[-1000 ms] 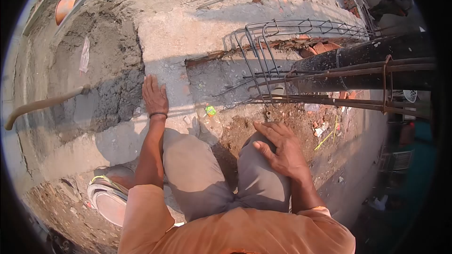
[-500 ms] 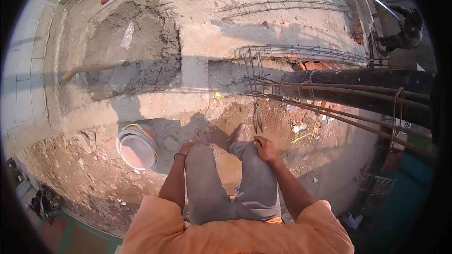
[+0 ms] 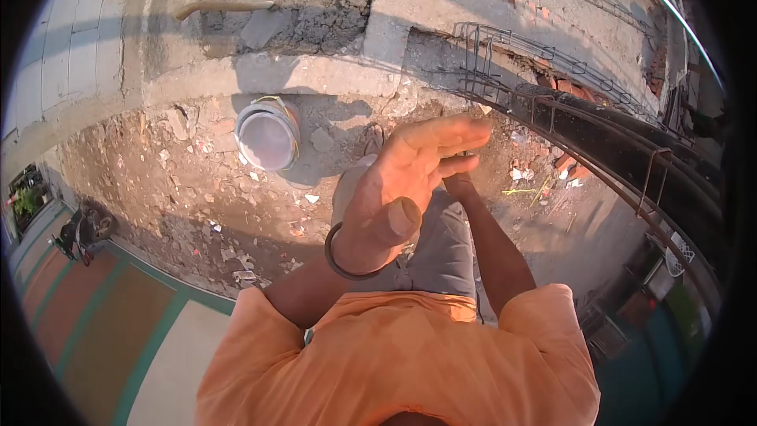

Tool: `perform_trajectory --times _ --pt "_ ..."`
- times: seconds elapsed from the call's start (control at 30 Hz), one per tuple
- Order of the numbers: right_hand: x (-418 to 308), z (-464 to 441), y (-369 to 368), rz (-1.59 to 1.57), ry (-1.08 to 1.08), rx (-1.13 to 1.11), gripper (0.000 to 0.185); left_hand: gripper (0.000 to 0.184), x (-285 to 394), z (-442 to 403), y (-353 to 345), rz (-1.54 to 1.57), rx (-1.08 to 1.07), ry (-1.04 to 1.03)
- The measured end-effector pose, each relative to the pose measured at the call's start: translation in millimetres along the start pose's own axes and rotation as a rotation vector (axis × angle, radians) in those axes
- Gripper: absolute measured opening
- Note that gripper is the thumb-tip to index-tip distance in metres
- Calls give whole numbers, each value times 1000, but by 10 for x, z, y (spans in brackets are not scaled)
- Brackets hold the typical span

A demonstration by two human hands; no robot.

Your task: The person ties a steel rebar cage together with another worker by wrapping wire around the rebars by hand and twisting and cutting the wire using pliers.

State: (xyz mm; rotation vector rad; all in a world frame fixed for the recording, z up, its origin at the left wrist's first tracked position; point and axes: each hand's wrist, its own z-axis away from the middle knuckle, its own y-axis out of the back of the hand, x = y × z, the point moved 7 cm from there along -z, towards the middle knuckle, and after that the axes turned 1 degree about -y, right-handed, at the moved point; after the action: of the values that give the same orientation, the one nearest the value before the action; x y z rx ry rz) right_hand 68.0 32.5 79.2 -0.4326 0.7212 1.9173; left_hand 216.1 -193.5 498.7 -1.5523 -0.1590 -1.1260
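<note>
My left hand (image 3: 410,185), with a dark band at the wrist, is raised close to the camera in front of my body. Its palm is turned up and its fingers and thumb are apart, with nothing in them. Behind it, my right hand (image 3: 460,184) is near my right knee, largely covered by the left hand, so its fingers cannot be made out. Grey trousers (image 3: 443,248) cover my legs. A white bucket (image 3: 268,140) with a pale round top stands on the dirt, left of my raised hand.
A wooden handle (image 3: 225,7) lies by wet mortar (image 3: 323,28) at the upper left. Rebar cages (image 3: 552,55) and a thick black pipe (image 3: 615,130) run along the right. A parked motorcycle (image 3: 83,234) is at the far left. Rubble covers the ground.
My left hand has gone from the concrete ledge to my knee, then up in front of the camera. My right hand stays near the knee. The view has tilted down towards my body.
</note>
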Motion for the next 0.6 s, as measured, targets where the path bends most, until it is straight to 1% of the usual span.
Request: perform_trajectory --times 0.03,0.1,0.17,0.23,0.27,0.3,0.33,0.43,0.47,0.57,0.6 --pt "238 -311 -218 -46 15 -234 29 80 188 -73 -277 122 -48 -42" --pt "-51 -498 259 108 -78 -83 39 80 373 -159 -586 377 -159 -94" --pt "-196 -806 449 -165 -189 11 36 79 373 -279 -656 544 -202 -119" --pt "-784 -923 654 -275 -260 43 34 78 323 -497 -488 613 -169 -107" --pt "-904 -1085 678 -269 -273 39 34 78 284 -632 -370 635 -151 -97" --pt "-917 -1302 705 -262 -288 44 33 78 246 -782 -230 653 -125 -83" --pt "-870 -1517 669 -338 -303 40 32 78 192 -930 -82 672 -104 -68" --pt "-938 -2106 638 -301 -326 24 32 78 59 -1394 449 702 -47 -20" --pt "-912 -2301 616 -364 -328 31 31 78 1 -1563 584 715 -21 -15" --pt "-786 -2921 524 -401 -409 6 32 72 -255 -1907 1156 443 125 198" --pt "-293 -3317 418 -565 -360 -83 34 70 -334 -2006 1341 349 164 268"
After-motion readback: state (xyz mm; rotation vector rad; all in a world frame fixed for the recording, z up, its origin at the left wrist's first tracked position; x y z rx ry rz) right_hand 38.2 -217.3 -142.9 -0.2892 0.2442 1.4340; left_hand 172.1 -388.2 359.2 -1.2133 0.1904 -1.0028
